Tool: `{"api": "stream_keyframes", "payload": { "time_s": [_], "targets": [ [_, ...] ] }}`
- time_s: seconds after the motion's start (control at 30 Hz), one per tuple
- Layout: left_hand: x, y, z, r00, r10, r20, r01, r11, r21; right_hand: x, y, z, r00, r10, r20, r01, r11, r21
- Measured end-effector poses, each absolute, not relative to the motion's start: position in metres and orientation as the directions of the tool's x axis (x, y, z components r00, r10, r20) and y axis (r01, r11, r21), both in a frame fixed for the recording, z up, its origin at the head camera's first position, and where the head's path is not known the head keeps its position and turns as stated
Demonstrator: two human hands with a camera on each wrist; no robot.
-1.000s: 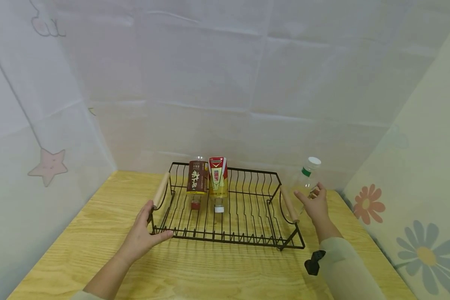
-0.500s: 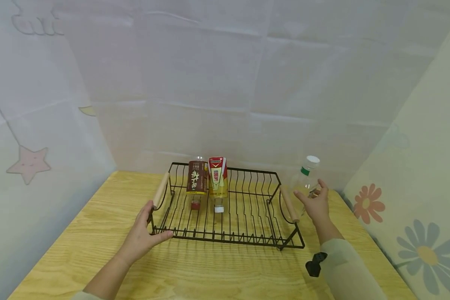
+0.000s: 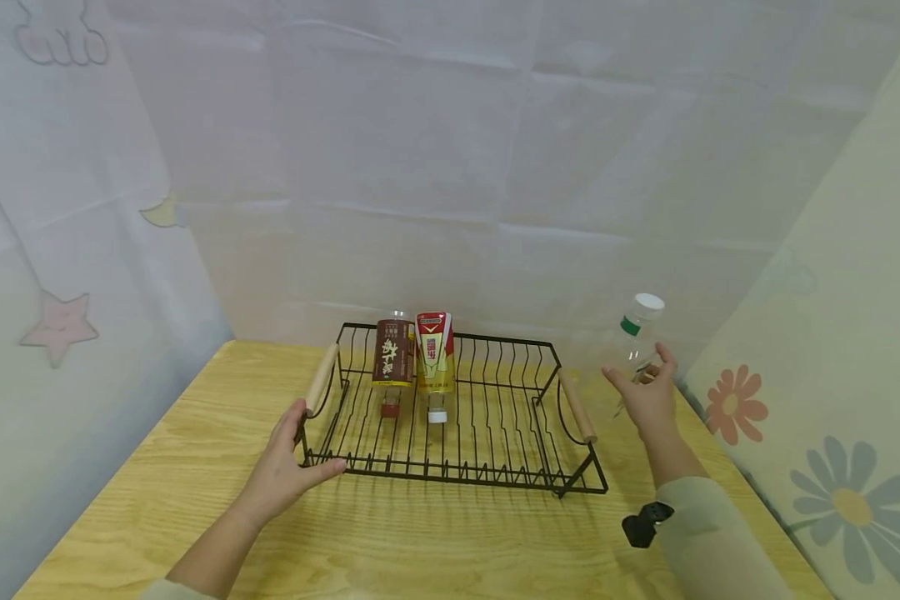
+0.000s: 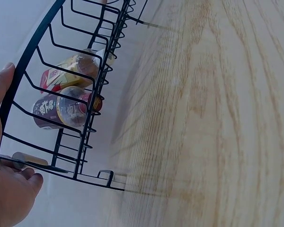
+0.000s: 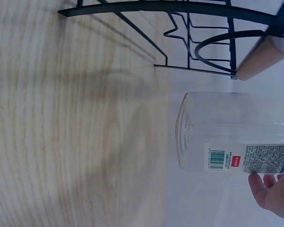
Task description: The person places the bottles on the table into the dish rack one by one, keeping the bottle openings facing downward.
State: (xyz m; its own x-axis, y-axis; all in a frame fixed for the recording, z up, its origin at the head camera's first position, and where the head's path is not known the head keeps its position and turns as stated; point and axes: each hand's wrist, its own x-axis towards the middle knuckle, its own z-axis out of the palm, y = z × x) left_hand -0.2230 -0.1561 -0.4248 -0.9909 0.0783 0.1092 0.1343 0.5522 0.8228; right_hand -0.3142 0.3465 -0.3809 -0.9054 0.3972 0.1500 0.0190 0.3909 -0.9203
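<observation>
A black wire dish rack (image 3: 489, 478) with wooden handles stands on the table. My left hand (image 3: 281, 479) holds its left front corner; the left wrist view shows fingers curled about the side frame and the thumb on the front rail. Two bottles lie cap-forward in the rack: one with a dark red label (image 3: 393, 354), another with a red and gold label (image 3: 436, 358). To the right of the rack, my right hand (image 3: 648, 400) grips a clear plastic bottle (image 5: 217, 127) with a white cap (image 3: 648, 306). That bottle is tilted, its base raised off the table.
The wood-grain table (image 3: 390, 550) runs up to a pale cloth backdrop (image 3: 390, 167) behind and on both sides. The rack's right wooden handle (image 3: 577, 406) is close to the clear bottle. A black device (image 3: 645, 525) is strapped at my right wrist.
My right hand has carried the clear bottle slightly up and to the right, away from the rack. The left hand, the rack and the two bottles in it stay put.
</observation>
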Motion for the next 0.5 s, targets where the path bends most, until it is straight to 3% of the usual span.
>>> {"api": "stream_keyframes", "payload": {
  "time_s": [0.5],
  "targets": [
    [-0.222, -0.156, -0.422, -0.992, 0.083, 0.095, 0.125, 0.540, 0.832, -0.303, 0.333, -0.337, -0.880, 0.417, 0.226, -0.072, 0.354, -0.933]
  ]
}}
